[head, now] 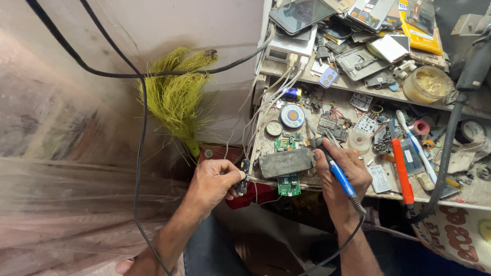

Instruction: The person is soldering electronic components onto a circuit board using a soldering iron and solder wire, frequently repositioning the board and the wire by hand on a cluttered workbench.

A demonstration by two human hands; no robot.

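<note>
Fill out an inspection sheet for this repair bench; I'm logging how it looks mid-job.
Surface: worn workbench, crowded.
Job's things: small circuit board, blue-handled soldering iron, grey block on green board.
Clutter: phone, jar, solder reel, orange tool.
Hands: left hand pinches the small board; right hand grips the iron.
Cables: black cable hangs; white leads.
Surroundings: yellow-green broom, plastic sheet.

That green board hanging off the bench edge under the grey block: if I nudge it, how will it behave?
The green board looks thin, so probably stiff and light. It overhangs the bench edge, so a nudge may drop it. The grey block seems to rest on its upper end, which may hold it.
</note>
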